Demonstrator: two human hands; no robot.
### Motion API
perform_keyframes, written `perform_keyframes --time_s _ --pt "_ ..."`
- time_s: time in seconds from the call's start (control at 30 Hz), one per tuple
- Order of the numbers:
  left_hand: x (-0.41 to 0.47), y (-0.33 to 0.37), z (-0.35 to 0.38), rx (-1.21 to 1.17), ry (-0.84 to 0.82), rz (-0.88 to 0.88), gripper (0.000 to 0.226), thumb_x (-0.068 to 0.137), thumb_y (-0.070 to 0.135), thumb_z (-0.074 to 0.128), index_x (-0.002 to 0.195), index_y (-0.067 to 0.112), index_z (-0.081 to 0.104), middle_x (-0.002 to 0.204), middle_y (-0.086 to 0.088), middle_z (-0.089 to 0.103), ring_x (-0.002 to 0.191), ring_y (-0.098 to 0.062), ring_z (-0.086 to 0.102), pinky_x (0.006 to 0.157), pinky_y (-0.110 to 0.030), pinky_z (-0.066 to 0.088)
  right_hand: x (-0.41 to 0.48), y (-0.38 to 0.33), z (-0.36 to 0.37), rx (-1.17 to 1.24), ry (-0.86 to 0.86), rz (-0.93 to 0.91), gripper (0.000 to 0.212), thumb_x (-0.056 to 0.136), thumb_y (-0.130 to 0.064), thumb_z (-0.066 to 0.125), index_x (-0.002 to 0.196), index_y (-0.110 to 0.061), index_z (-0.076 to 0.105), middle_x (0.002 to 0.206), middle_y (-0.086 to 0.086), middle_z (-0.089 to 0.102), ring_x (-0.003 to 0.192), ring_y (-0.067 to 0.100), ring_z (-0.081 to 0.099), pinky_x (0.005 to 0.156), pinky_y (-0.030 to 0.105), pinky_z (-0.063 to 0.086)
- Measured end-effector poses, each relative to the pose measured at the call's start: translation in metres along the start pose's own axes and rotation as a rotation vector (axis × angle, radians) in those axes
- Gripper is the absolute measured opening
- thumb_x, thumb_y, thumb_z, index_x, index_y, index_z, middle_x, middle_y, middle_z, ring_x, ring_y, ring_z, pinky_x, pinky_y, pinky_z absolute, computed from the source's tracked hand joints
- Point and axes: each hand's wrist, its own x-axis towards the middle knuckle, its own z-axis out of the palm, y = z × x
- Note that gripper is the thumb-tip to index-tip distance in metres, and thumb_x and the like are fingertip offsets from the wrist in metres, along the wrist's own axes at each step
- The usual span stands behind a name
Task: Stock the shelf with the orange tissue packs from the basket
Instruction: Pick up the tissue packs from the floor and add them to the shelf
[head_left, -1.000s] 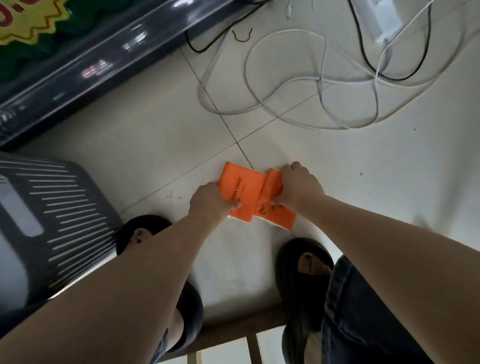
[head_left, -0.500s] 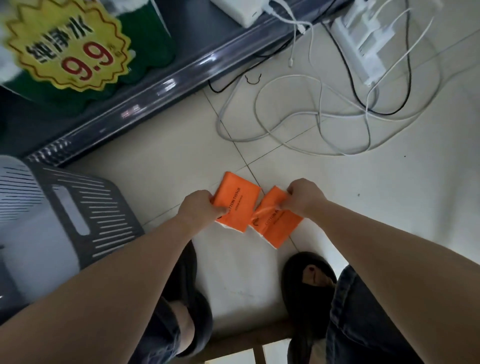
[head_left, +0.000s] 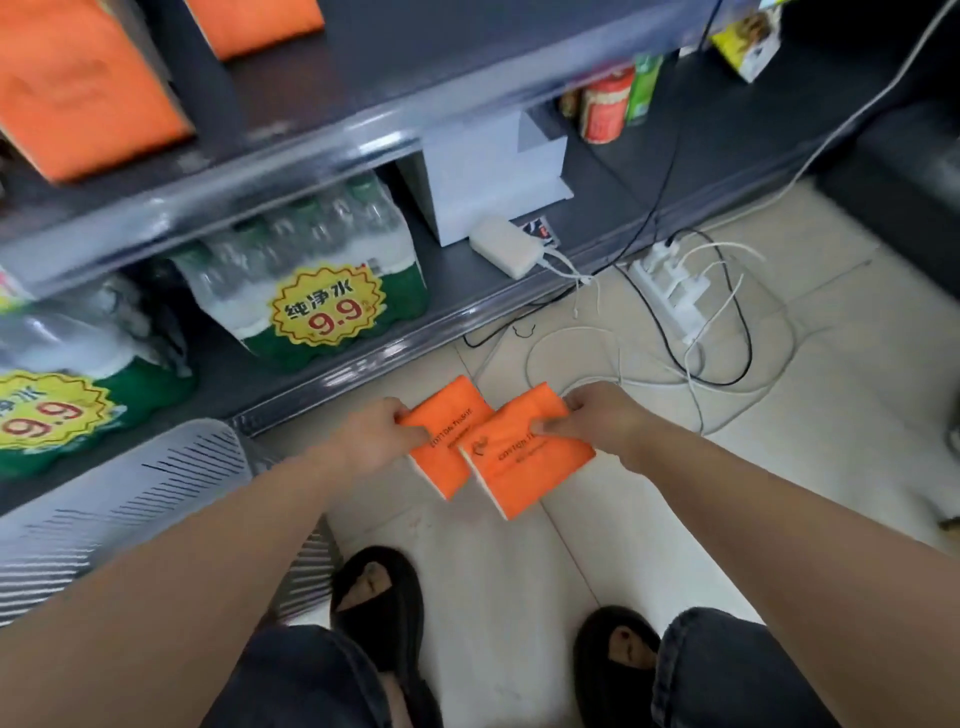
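Observation:
My left hand (head_left: 371, 436) grips one orange tissue pack (head_left: 447, 434) by its left edge. My right hand (head_left: 592, 418) grips a second orange tissue pack (head_left: 524, 457) by its upper right corner; this pack overlaps the first. Both packs are held above the tiled floor in front of the shelf. The grey slatted basket (head_left: 130, 493) stands at my lower left. On the dark shelf board (head_left: 322, 130) above lie two more orange packs, a large orange pack (head_left: 78, 88) at the far left and a second orange pack (head_left: 254, 21) at the top.
Shrink-wrapped water bottle packs (head_left: 311, 280) with yellow 9.9 price tags fill the bottom shelf. A white box (head_left: 493, 171), a charger (head_left: 506, 247), a power strip (head_left: 670, 296) and tangled cables (head_left: 649, 364) lie to the right. My sandalled feet (head_left: 379, 597) stand below.
I have raised my head, so the shelf and water packs came into view. Both hands lifted the two packs up off the floor and the packs overlap more.

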Motion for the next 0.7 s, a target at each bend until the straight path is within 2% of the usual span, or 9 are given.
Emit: perform_keyframes --time_s 0.07,0.17,0.2,0.3,0.37,0.43,0.5,0.6,0.7 --pt "-0.013 0.009 -0.021 -0.080 0.011 0.039 0.033 0.078 0.038 0.069 0.102 0.015 0.064 0.096 -0.004 0.065 0.088 -0.018 0.061 0.073 -0.029 0.045 -0.011 -0.020 -0.005 0.085 -0.010 -0.046 0.046 0.073 -0.025 0.082 0.103 0.007 0.066 0.098 0.016 0.069 0.081 0.022 0.062 0.070 0.029 0.047" --pt "-0.033 0.018 -0.047 -0.216 0.010 0.080 0.029 0.081 0.035 0.067 0.100 0.013 0.064 0.100 -0.010 0.067 0.096 -0.024 0.063 0.085 -0.035 0.048 -0.028 -0.047 -0.009 0.160 -0.027 -0.114 0.042 0.073 -0.026 0.081 0.102 0.000 0.067 0.103 0.012 0.071 0.093 0.024 0.067 0.082 0.034 0.055" --pt "-0.041 0.021 -0.055 -0.307 -0.012 0.080 0.025 0.084 0.030 0.065 0.100 0.012 0.062 0.102 -0.013 0.067 0.098 -0.026 0.064 0.088 -0.036 0.049 -0.034 -0.055 -0.010 0.184 -0.028 -0.139 0.039 0.075 -0.025 0.080 0.102 -0.001 0.067 0.103 0.012 0.071 0.093 0.023 0.067 0.081 0.032 0.056" --pt "-0.065 0.025 -0.075 -0.621 -0.115 0.093 0.013 0.094 0.018 0.055 0.101 0.007 0.060 0.095 -0.013 0.067 0.088 -0.022 0.065 0.080 -0.029 0.054 -0.052 -0.076 -0.012 0.268 -0.040 -0.210 0.030 0.080 -0.021 0.075 0.102 -0.001 0.068 0.103 0.012 0.072 0.087 0.020 0.068 0.073 0.025 0.054" --pt "-0.078 0.027 -0.086 -0.779 -0.133 0.123 0.016 0.096 0.018 0.053 0.104 0.008 0.062 0.095 -0.011 0.067 0.085 -0.021 0.066 0.079 -0.031 0.054 -0.063 -0.090 -0.012 0.297 -0.039 -0.244 0.032 0.081 -0.025 0.074 0.104 -0.002 0.069 0.104 0.011 0.072 0.095 0.023 0.069 0.085 0.033 0.055" --pt "-0.090 0.029 -0.095 -0.905 -0.120 0.161 0.015 0.095 0.020 0.053 0.098 0.010 0.064 0.095 -0.010 0.067 0.085 -0.022 0.066 0.078 -0.033 0.053 -0.073 -0.105 -0.010 0.334 -0.020 -0.269 0.034 0.082 -0.030 0.073 0.104 -0.005 0.068 0.106 0.010 0.072 0.100 0.023 0.068 0.093 0.037 0.053" --pt "-0.100 0.031 -0.104 -1.010 -0.081 0.182 0.017 0.094 0.022 0.054 0.099 0.011 0.067 0.094 -0.009 0.069 0.086 -0.023 0.066 0.077 -0.035 0.054 -0.082 -0.121 -0.007 0.378 0.008 -0.294 0.038 0.082 -0.036 0.072 0.105 -0.008 0.066 0.108 0.009 0.071 0.100 0.022 0.067 0.095 0.039 0.052" --pt "-0.113 0.034 -0.117 -1.136 -0.047 0.209 0.022 0.095 0.027 0.053 0.105 0.013 0.067 0.092 -0.009 0.071 0.082 -0.023 0.068 0.073 -0.037 0.055 -0.095 -0.145 0.000 0.484 0.005 -0.319 0.044 0.085 -0.042 0.066 0.115 -0.011 0.057 0.113 0.008 0.068 0.099 0.022 0.066 0.089 0.042 0.054" --pt "-0.121 0.039 -0.132 -1.240 0.013 0.209 0.027 0.096 0.032 0.051 0.106 0.013 0.067 0.098 -0.011 0.069 0.086 -0.025 0.066 0.077 -0.041 0.055 -0.105 -0.167 0.006 0.527 -0.001 -0.335 0.044 0.087 -0.046 0.061 0.119 -0.016 0.052 0.115 0.006 0.065 0.102 0.025 0.065 0.087 0.047 0.056"
